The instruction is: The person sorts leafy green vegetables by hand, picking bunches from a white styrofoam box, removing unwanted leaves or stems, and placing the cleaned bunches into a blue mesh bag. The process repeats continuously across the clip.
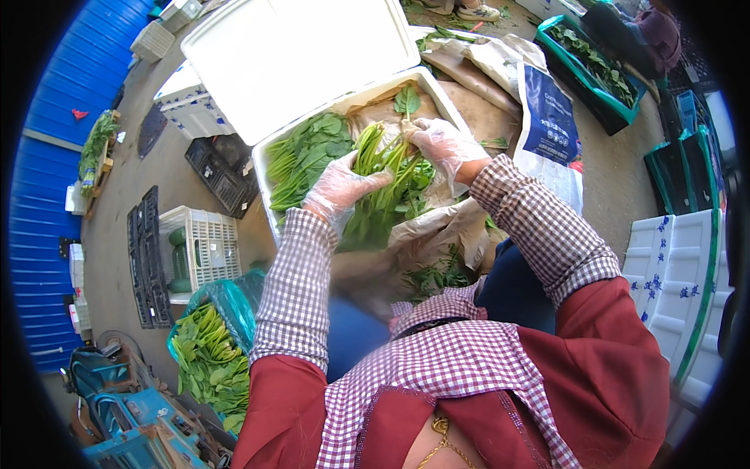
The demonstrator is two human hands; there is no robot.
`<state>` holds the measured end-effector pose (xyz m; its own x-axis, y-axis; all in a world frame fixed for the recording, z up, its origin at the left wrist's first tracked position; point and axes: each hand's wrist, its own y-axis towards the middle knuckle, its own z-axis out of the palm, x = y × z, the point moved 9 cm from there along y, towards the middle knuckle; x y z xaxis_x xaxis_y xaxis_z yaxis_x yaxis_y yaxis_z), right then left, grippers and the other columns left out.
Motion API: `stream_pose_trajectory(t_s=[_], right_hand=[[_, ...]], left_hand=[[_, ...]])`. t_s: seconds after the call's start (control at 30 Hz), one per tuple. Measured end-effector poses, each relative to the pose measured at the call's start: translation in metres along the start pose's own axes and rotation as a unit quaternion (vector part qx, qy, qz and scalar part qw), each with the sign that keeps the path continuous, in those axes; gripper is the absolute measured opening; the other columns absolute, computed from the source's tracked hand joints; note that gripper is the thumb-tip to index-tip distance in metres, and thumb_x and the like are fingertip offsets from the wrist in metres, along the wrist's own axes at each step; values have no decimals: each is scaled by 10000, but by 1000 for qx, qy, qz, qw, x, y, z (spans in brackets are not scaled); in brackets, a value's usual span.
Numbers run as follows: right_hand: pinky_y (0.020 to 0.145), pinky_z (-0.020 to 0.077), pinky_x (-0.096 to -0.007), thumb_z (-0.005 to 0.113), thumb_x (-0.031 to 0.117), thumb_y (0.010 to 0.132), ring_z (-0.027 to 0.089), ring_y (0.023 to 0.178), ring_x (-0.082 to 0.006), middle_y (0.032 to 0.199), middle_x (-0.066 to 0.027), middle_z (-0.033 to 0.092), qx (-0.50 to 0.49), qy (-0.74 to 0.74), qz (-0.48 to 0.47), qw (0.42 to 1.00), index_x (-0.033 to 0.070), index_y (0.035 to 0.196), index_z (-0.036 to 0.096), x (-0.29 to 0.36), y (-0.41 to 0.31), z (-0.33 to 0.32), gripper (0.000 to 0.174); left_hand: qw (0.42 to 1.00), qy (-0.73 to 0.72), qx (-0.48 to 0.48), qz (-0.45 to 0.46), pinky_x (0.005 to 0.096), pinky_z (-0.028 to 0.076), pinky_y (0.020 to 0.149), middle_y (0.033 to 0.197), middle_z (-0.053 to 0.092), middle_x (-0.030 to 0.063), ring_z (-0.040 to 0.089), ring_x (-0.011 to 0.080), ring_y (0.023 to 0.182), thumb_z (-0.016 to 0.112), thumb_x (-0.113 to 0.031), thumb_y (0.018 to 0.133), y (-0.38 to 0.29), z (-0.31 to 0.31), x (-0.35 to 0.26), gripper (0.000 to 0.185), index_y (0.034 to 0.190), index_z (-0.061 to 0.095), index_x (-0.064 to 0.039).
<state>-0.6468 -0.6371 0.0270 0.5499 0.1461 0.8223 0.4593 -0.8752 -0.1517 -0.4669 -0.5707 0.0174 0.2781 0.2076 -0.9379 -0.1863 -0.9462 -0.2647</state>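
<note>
In a clear plastic glove, my left hand (345,186) grips a bunch of leafy green vegetables (378,193) by the stems, with the leaves hanging downward. My right hand (439,146), gloved the same way, pinches a single leafy stem (408,102) whose leaf points up, at the right of the bunch. Both hands are over an open white foam box (448,105) lined with brown paper. More greens (313,152) lie in the box's left part, beside my left hand. The lower stems near my right fingers are partly hidden.
A white foam lid (299,58) stands beyond the box. Loose greens (439,275) lie on paper near my knees. At left are a teal-lined container of greens (214,363), a white plastic crate (217,246) and black crates (220,176). Another person (650,38) sits at upper right.
</note>
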Motion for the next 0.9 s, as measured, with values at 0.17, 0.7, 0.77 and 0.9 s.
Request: stream_pose_trajectory(t_s=[0.17, 0.7, 0.77, 0.9], right_hand=[[790, 560, -443, 597, 351, 967, 699, 864, -325, 939, -201, 726, -43, 37, -63, 996, 10, 1048, 713, -15, 13, 10, 369], [655, 590, -469, 708, 377, 865, 737, 717, -351, 763, -166, 741, -445, -404, 54, 797, 84, 763, 784, -87, -98, -252, 320], [717, 594, -472, 696, 490, 893, 754, 770, -362, 805, -189, 756, -394, -412, 154, 807, 76, 775, 807, -90, -105, -250, 444], [972, 558, -405, 875, 341, 771, 710, 1138, -349, 1259, -262, 708, -199, -316, 152, 915, 16, 1466, 570, -49, -87, -191, 826]], left_hand=[[996, 75, 21, 44, 314, 561, 842, 1066, 777, 51, 706, 138, 924, 768, -115, 914, 13, -5, 21, 329, 1227, 738, -20], [995, 62, -52, 66, 276, 512, 722, 915, 713, -7, 631, 93, 781, 812, -148, 915, 14, -22, 16, 192, 1056, 737, -41], [997, 31, -37, 53, 295, 516, 791, 986, 706, 1, 634, 102, 862, 807, -169, 919, 6, -13, 2, 253, 1117, 699, -55], [998, -43, -54, -15, 269, 532, 805, 968, 716, -2, 645, 94, 881, 844, -140, 904, -6, -14, -1, 236, 1079, 704, -67]])
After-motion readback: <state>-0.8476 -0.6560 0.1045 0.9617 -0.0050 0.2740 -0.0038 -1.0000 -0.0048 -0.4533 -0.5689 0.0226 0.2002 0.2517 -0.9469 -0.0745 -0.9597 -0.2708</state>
